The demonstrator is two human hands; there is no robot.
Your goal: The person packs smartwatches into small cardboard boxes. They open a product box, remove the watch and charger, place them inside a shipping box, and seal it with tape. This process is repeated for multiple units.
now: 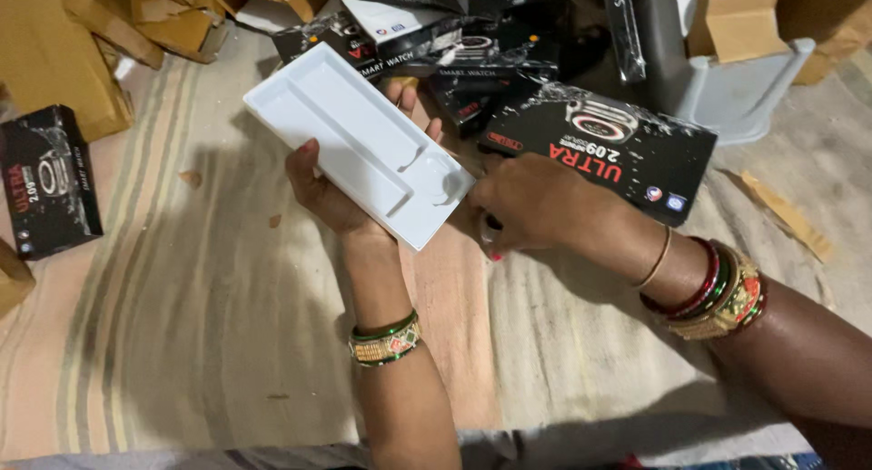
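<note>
Tray: we see a white moulded plastic insert tray held up just left of centre in the upper half of the frame, tilted with one end toward the upper left; it has long compartments and a round recess at its lower right end.
Left hand: our left hand grips the tray from beneath, thumb pressed on its near edge and fingertips showing past the far edge, so the fingers are closed on it.
Right hand: our right hand lies palm down at centre frame, just right of the tray's lower corner, fingers curled under; we cannot tell what, if anything, they hold.
Black box: a black smartwatch box lies right of centre, just beyond the right hand and touching its knuckles or nearly so.
Pile: more black smartwatch boxes are heaped at top centre, behind the tray.
Lone box: another black box lies at the left edge, well apart from the hands.
Cardboard: brown cardboard pieces fill the upper left corner.
Bangles: green and gold bangles circle the left wrist; red, green and gold ones the right.
Surface: striped cloth covers the lower frame.
</note>
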